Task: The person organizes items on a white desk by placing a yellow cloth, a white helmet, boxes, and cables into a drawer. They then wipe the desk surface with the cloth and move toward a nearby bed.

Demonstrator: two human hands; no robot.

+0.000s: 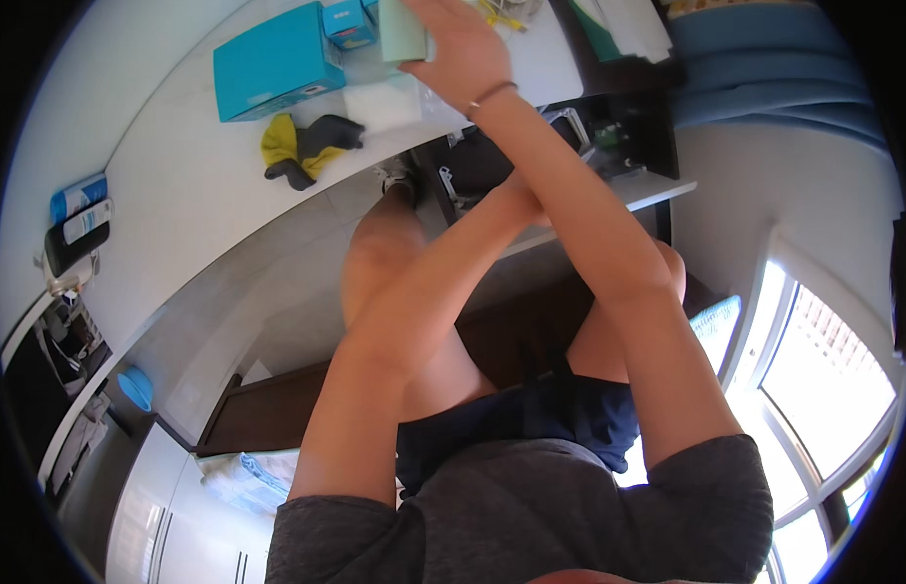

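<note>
At the top edge, my right hand (464, 55), with a thin bracelet at the wrist, is around the right side of a pale green box (402, 36). Its thumb lies by the box's lower edge, and the fingertips are partly cut off by the frame. My left hand (524, 198) reaches across beneath the right forearm, which hides most of it. It is nearest to an open compartment under the desk, where a black case (478, 164) with metal fittings lies. Whether the left fingers hold anything is hidden.
On the white desk (182, 219) are a teal box (274, 62), a small blue box (349, 25), a yellow-and-grey cloth item (307, 150) and cables (505, 16). A grey board (650, 191) juts out below the desktop. A blue bowl-like object (135, 388) is at lower left.
</note>
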